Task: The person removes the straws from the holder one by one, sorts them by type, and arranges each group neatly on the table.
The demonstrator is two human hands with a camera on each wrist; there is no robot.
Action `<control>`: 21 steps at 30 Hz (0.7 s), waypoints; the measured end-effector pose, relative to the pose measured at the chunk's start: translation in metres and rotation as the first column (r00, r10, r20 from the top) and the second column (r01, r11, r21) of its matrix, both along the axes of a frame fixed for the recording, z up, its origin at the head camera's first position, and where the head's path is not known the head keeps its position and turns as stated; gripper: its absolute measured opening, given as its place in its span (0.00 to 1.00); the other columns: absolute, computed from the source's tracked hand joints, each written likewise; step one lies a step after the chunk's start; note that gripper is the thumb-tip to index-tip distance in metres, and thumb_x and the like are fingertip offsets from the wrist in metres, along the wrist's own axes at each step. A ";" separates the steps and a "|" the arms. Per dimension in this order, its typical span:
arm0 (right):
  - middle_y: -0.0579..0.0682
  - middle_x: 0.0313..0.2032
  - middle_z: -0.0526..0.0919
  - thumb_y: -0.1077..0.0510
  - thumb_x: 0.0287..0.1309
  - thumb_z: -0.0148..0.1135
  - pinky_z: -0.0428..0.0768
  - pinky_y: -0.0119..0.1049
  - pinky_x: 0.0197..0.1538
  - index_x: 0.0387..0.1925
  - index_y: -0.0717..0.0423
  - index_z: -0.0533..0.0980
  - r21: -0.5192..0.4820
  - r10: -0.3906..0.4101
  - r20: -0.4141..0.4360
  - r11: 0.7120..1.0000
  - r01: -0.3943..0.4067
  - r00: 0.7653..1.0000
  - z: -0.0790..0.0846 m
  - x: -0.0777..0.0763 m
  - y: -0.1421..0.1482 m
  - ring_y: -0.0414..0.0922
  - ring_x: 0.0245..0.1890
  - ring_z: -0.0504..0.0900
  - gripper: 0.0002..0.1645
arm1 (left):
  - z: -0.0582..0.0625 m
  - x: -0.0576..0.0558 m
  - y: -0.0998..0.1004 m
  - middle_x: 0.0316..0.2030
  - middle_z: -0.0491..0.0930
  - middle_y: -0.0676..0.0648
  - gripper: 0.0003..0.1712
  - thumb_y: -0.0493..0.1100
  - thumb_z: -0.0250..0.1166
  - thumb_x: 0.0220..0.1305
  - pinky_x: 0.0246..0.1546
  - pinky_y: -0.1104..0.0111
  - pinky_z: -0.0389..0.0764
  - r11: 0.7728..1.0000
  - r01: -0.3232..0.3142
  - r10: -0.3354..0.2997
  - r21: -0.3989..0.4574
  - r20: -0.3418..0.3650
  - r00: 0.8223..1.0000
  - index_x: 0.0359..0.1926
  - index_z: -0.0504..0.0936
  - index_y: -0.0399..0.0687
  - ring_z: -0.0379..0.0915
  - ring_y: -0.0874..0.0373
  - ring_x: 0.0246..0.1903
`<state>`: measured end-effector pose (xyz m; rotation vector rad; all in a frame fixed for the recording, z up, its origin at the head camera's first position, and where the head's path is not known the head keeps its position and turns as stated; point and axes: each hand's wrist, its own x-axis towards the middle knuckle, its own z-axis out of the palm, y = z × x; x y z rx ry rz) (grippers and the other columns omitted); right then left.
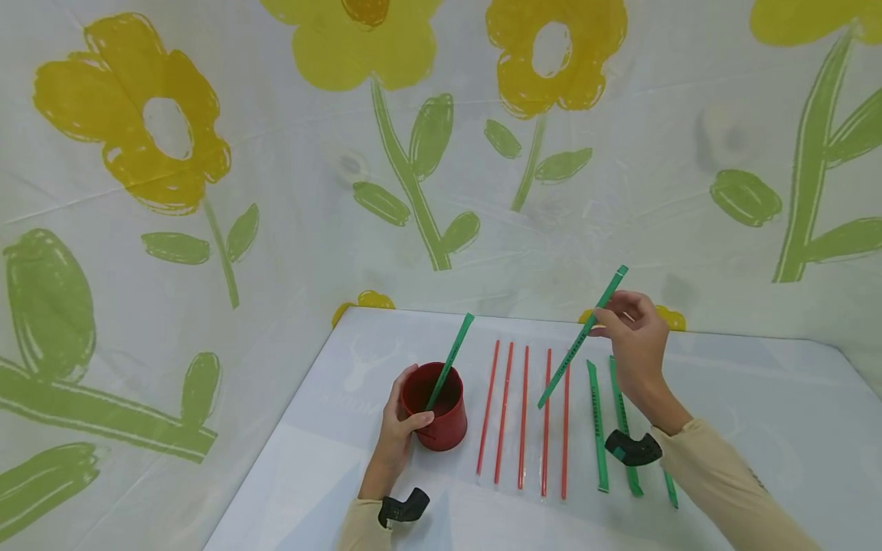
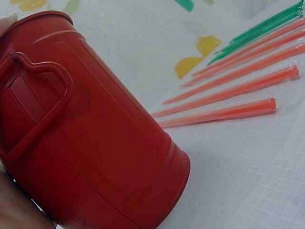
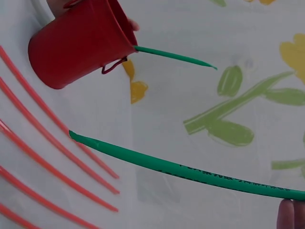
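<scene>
My left hand [image 1: 394,440] grips a red metal bucket [image 1: 446,430] with its thumb over the rim. In the left wrist view a wire handle shows on the side of the bucket [image 2: 109,124]. One green paper-wrapped straw [image 1: 456,348] leans inside it, its upper half sticking out. Over the table, my right hand [image 1: 641,344] pinches a second green wrapped straw [image 1: 577,346] near its upper part. This straw [image 3: 152,162] slants down toward the bucket side, its lower end above the red straws [image 1: 523,421], which lie side by side in clear wrappers.
To the right of the red straws, more green wrapped straws [image 1: 598,428] lie on the white table [image 1: 758,428], partly beneath the right forearm. Behind the table hangs a pale cloth [image 1: 289,153] printed with yellow flowers. Black wrist cameras [image 1: 634,449] sit on both wrists.
</scene>
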<state>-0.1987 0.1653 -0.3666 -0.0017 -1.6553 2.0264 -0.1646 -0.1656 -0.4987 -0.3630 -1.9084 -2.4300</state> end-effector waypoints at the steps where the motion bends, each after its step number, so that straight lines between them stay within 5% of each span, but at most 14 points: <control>1: 0.54 0.33 0.75 0.68 0.56 0.60 0.82 0.31 0.29 0.42 0.63 0.73 0.002 -0.005 0.006 1.000 0.005 1.000 -0.001 0.000 0.002 0.43 0.28 0.79 0.11 | 0.000 0.000 0.000 0.63 0.62 0.43 0.46 0.37 0.65 0.49 0.52 0.59 0.74 1.000 0.000 0.000 -0.001 -0.001 1.000 0.69 0.56 0.53 0.56 0.49 0.62; 21: 0.48 0.34 0.76 0.68 0.57 0.59 0.80 0.27 0.27 0.45 0.60 0.74 0.077 -0.104 0.139 0.993 0.094 0.985 -0.021 0.007 0.050 0.39 0.29 0.79 0.13 | 0.001 0.000 0.000 0.63 0.61 0.41 0.45 0.33 0.59 0.51 0.53 0.60 0.73 0.999 0.030 -0.030 0.033 -0.013 0.999 0.71 0.52 0.43 0.57 0.49 0.60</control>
